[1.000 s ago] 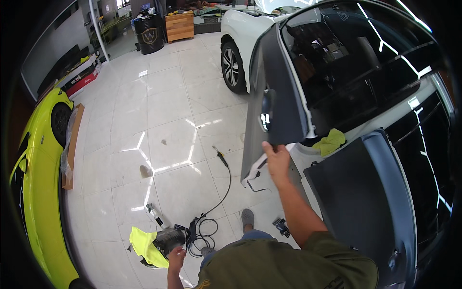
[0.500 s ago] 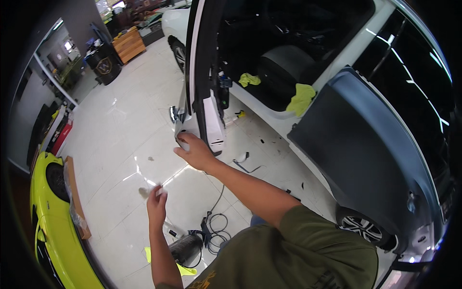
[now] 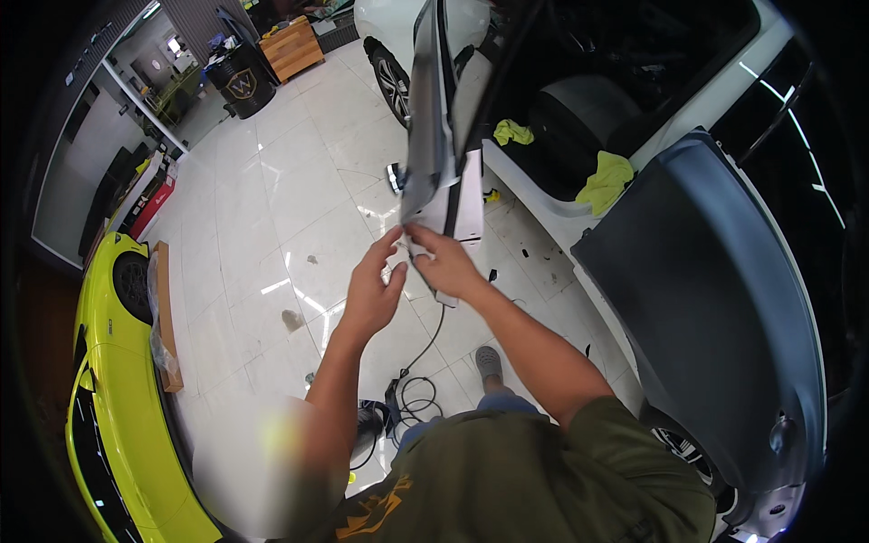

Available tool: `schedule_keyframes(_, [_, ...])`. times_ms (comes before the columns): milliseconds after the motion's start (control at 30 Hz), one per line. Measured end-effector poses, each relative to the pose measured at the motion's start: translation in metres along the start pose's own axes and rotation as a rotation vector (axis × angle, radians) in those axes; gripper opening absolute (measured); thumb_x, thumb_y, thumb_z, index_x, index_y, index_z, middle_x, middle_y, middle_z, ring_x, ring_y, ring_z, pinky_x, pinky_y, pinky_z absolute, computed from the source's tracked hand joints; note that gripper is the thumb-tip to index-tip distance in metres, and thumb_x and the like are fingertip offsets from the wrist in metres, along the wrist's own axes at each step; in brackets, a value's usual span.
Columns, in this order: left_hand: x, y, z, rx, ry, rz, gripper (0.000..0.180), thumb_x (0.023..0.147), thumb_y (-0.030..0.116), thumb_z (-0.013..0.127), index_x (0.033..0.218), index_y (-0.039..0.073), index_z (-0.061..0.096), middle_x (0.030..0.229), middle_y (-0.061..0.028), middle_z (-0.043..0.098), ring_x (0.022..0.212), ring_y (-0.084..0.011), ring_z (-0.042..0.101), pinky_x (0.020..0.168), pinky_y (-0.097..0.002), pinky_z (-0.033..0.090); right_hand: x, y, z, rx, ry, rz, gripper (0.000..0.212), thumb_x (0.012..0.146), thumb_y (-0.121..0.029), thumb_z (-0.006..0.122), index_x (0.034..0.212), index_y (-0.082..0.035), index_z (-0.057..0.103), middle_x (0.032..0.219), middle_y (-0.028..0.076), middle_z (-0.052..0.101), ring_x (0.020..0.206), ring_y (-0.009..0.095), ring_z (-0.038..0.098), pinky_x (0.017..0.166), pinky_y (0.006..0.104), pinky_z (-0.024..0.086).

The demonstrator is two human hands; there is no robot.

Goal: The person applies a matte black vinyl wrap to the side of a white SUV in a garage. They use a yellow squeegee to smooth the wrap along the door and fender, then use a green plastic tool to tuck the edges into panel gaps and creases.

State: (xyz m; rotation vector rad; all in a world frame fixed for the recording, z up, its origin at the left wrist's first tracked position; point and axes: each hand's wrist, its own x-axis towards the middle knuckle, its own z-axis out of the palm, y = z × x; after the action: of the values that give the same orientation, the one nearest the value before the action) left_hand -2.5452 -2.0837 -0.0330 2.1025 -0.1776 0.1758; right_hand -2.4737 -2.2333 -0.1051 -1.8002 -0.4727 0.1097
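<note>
The open car door (image 3: 465, 204) stands edge-on before me, with a grey sheet of film (image 3: 427, 176) along its outer face. At the door's rear edge my right hand (image 3: 445, 264) has its fingers closed on the lower part of the film; the exact grip is partly hidden. My left hand (image 3: 373, 288) is close beside it, fingers stretched up to the same edge and thumb apart. The fingertips of both hands almost meet there.
The white car's rear door (image 3: 697, 290) is covered dark grey at the right. Yellow-green cloths (image 3: 605, 184) lie on the door sill. A coiled cable (image 3: 418, 398) rests on the tiled floor near my foot. A lime-green car (image 3: 131, 389) and a long cardboard box (image 3: 167, 317) are at left.
My left hand has risen from low beside me to the door edge, next to my right hand. The door now appears turned more toward me, showing more of its grey outer face.
</note>
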Motion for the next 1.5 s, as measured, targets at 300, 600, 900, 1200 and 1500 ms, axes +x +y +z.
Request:
schedule_keyframes(300, [0.031, 0.035, 0.003, 0.036, 0.003, 0.398, 0.035, 0.097, 0.007, 0.053, 0.131, 0.003, 0.057, 0.132, -0.0169, 0.059, 0.123, -0.0321, 0.056, 0.103, -0.0368, 0.043, -0.046, -0.027, -0.049, -0.019, 0.288, 0.037, 0.048, 0.093, -0.018, 0.061, 0.136, -0.001, 0.050, 0.131, 0.019, 0.060, 0.121, 0.032, 0.059, 0.100, 0.0384, 0.047])
schedule_keyframes(600, [0.086, 0.057, -0.013, 0.279, -0.076, 0.631, 0.058, 0.081, -0.008, 0.049, 0.138, 0.006, 0.052, 0.144, -0.0184, 0.047, 0.128, -0.0383, 0.049, 0.108, -0.0425, 0.041, -0.051, -0.076, -0.077, 0.113, 0.403, -0.131, 0.037, 0.095, -0.011, 0.060, 0.129, 0.003, 0.053, 0.125, 0.018, 0.062, 0.116, 0.026, 0.062, 0.100, 0.0355, 0.047])
schedule_keyframes(900, [0.108, 0.055, -0.018, 0.431, -0.116, 0.924, 0.057, 0.073, -0.007, 0.055, 0.129, 0.000, 0.056, 0.138, -0.0187, 0.049, 0.127, -0.0408, 0.048, 0.105, -0.0475, 0.041, -0.034, -0.103, -0.058, 0.058, 0.509, -0.245, 0.047, 0.089, -0.009, 0.070, 0.126, 0.003, 0.043, 0.119, 0.021, 0.059, 0.113, 0.026, 0.061, 0.100, 0.0367, 0.048])
schedule_keyframes(1200, [0.180, 0.037, -0.016, 0.220, -0.251, 1.399, 0.039, 0.080, 0.013, 0.061, 0.119, 0.006, 0.065, 0.117, -0.0090, 0.053, 0.114, -0.0282, 0.052, 0.098, -0.0485, 0.041, -0.015, -0.115, -0.031, -0.150, 0.899, -0.199, 0.028, 0.087, -0.009, 0.073, 0.099, 0.000, 0.050, 0.100, 0.012, 0.060, 0.090, 0.016, 0.062, 0.084, 0.0294, 0.051])
schedule_keyframes(1500, [0.228, 0.051, -0.004, -0.046, -0.507, 1.613, 0.039, 0.081, 0.012, 0.062, 0.119, 0.013, 0.067, 0.109, -0.0045, 0.055, 0.103, -0.0234, 0.052, 0.096, -0.0481, 0.038, 0.007, -0.143, -0.005, -0.188, 1.452, 0.265, 0.020, 0.098, -0.015, 0.057, 0.086, 0.001, 0.059, 0.079, 0.004, 0.062, 0.072, 0.009, 0.056, 0.069, 0.0245, 0.048])
